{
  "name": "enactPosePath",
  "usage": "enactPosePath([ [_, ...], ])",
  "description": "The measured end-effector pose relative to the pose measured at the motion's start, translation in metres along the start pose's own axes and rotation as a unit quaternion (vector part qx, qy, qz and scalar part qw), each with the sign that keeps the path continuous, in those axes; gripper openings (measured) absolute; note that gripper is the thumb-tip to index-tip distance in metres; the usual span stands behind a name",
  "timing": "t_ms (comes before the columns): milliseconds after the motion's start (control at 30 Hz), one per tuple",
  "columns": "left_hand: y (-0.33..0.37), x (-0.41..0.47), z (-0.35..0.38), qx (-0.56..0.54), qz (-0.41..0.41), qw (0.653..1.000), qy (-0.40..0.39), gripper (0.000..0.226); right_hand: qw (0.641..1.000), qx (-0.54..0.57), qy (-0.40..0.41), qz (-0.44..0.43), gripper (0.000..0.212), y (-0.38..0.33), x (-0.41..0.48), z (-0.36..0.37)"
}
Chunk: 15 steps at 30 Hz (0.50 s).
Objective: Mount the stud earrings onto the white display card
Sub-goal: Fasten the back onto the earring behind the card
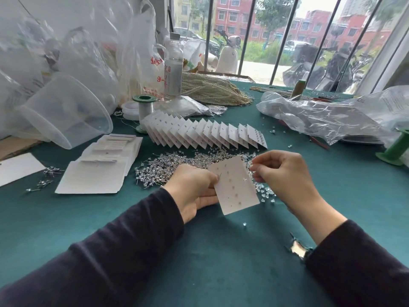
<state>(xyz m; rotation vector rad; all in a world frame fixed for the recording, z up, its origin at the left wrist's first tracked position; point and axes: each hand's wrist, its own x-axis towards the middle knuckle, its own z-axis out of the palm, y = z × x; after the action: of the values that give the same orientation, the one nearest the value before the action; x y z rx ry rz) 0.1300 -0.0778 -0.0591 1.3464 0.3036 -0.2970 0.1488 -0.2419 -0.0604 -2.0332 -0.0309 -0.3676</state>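
My left hand (194,187) holds a white display card (234,187) by its left edge, tilted above the green table. The card has rows of small holes, and one stud earring (245,179) sits near its right edge. My right hand (283,171) hovers at the card's upper right corner with fingertips pinched together; what they pinch is too small to make out. A heap of loose stud earrings (168,165) lies on the table just behind both hands.
A fanned row of filled cards (205,134) lies behind the heap. Blank card stacks (97,173) sit at left, clear earring backs (265,192) at right. A tipped plastic tub (64,111), bags, a bottle (173,67) and pearl strands (212,89) crowd the back.
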Motion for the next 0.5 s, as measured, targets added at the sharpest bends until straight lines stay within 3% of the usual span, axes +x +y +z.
enactPosePath([
  [333,-0.001,-0.005,0.003,0.006,0.025,1.0,0.007,0.015,0.999,0.026,0.008,-0.019,0.016,-0.018,-0.009,-0.004],
  [500,-0.002,-0.006,0.004,0.003,0.041,0.999,0.01,0.02,0.995,-0.034,0.002,-0.089,0.013,-0.028,-0.019,0.001],
])
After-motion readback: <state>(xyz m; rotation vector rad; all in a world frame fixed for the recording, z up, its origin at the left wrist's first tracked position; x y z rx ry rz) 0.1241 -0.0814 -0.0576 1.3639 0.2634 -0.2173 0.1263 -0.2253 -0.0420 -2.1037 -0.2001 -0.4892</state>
